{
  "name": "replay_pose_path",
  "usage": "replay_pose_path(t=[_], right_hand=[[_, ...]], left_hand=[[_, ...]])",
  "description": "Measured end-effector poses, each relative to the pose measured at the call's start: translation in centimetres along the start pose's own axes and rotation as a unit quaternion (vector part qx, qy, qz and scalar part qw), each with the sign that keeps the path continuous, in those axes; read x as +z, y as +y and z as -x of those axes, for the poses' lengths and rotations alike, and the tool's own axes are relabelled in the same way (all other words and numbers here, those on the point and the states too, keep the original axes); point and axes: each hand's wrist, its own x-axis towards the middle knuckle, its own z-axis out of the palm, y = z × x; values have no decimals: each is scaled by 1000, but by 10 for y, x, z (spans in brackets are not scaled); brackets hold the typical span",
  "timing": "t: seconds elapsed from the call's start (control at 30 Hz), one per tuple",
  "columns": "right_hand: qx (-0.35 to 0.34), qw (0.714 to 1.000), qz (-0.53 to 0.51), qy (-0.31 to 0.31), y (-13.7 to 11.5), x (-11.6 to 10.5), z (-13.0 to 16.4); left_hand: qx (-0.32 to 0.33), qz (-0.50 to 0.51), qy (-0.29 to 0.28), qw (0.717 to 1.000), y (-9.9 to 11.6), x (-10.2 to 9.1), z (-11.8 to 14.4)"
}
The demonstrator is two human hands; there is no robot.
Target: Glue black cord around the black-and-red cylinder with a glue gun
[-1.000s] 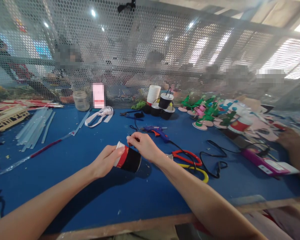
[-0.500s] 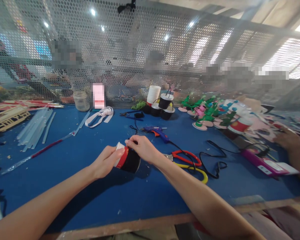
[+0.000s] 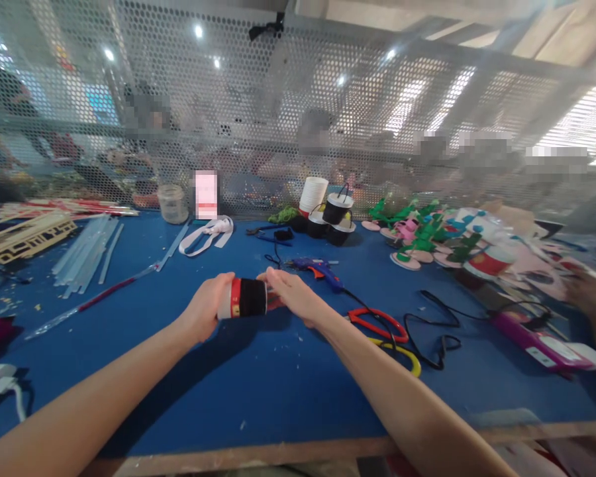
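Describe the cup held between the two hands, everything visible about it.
The cup is a small paper-looking cup lying on its side, lifted above the blue table. Its wall is mostly black, with a red band and a white part toward its left end. The left hand grips that white end; the right hand presses the opposite end, hiding it. Whether a handle is attached cannot be told.

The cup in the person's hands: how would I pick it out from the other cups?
On the blue table, look at the middle, where the left hand and right hand hold a cup sideways between them. Unlike the cups standing by the mesh wall, it lies on its side, banded white, red and black.
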Motion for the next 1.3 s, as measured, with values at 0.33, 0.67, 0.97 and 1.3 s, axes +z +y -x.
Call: replay_pose_path(t=[0.33, 0.67, 0.97, 1.3], right_hand=[[-86, 988, 124, -14, 1, 8, 8], [-87, 978, 187, 41, 1, 13, 10], [-73, 981, 177, 27, 4, 11, 8], [-15, 998, 31, -52, -7, 2, 6]], left_hand=[[-100, 123, 12, 987, 3, -3, -6], [-125, 136, -10, 983, 4, -2, -6], [-111, 104, -38, 988, 1, -2, -6], [1, 46, -75, 996, -5, -9, -6]])
